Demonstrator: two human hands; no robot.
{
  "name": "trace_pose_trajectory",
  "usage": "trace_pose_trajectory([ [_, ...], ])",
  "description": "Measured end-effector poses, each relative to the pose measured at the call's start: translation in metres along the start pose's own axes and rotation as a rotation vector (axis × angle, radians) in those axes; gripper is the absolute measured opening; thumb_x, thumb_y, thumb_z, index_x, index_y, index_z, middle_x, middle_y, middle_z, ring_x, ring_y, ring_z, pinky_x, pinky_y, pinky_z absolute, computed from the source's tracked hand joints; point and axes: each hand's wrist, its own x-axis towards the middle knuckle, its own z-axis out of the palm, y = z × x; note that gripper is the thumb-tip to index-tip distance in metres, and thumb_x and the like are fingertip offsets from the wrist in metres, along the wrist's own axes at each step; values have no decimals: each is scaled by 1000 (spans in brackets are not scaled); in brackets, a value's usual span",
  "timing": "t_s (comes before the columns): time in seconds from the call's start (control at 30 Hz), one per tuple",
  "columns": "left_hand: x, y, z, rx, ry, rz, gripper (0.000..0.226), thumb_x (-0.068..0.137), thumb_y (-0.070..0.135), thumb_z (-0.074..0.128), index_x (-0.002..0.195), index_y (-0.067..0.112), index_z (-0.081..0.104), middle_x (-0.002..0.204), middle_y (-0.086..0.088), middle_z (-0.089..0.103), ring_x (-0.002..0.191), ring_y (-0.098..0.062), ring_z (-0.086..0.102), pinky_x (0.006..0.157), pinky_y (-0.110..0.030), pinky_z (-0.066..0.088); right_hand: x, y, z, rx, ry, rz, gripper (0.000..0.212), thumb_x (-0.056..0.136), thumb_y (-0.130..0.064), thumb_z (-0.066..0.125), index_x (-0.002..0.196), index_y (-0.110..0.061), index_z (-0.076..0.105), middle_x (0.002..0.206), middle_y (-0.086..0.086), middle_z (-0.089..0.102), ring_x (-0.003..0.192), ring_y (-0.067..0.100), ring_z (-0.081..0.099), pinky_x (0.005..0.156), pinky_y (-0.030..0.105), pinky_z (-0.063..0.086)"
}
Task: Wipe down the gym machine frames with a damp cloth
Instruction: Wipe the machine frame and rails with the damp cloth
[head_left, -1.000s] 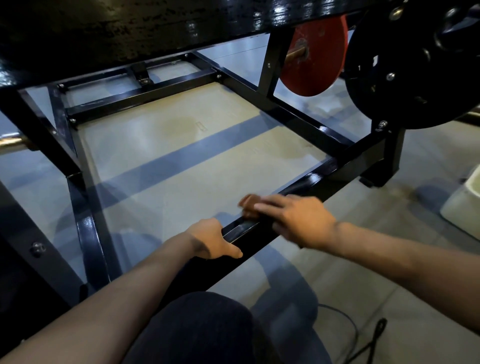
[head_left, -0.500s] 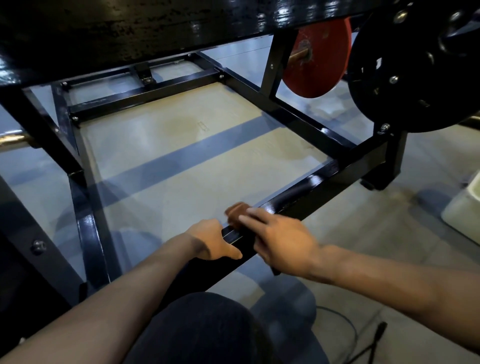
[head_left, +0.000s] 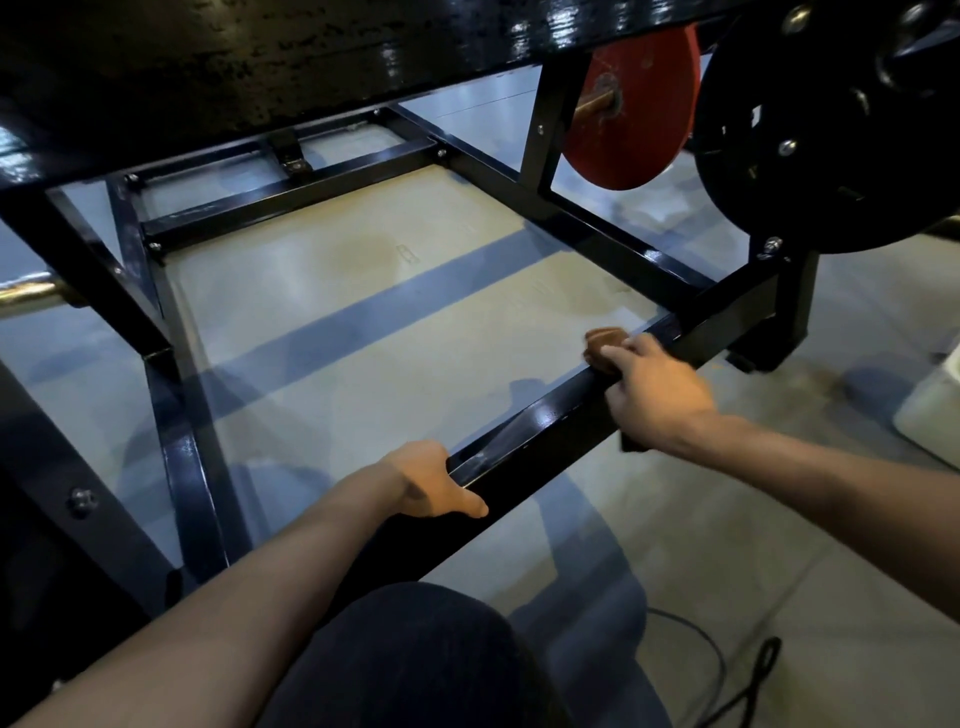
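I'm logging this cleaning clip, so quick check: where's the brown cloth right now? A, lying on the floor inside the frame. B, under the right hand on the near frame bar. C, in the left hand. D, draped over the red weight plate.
B: the right hand presses the brown cloth onto the near frame bar, while the left hand only grips that bar closer to the person, with no cloth in it.

You're looking at a red weight plate hanging on a bar top right, a black plate sitting beside it. A white container is standing at the right edge, a black cable lying on the floor.
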Motion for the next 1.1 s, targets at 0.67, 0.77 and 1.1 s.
trace_pose_trajectory([
  [0.67,-26,-23,-13,142,-92,-26,54,64,60,86,97,21,69,93,-1,71,83,-23,69,83,-37,60,-23,-37,2,-177,-35,-201,46,95,-31,53,140,-23,47,144,9,39,99,36,67,79,48,58],
  [0.77,-27,-21,-13,151,-86,-29,52,65,59,86,95,21,67,95,-3,71,85,-24,69,84,-37,60,-52,-70,14,-34,-92,-335,56,95,-30,57,148,-23,41,152,10,29,99,37,66,80,48,57],
  [1.1,-27,-13,-6,107,-77,-68,50,73,48,83,109,16,71,100,-3,70,87,-22,68,81,-31,59,-23,-30,15,-299,14,-845,70,86,-37,70,151,-27,46,132,8,58,90,31,69,54,36,54],
])
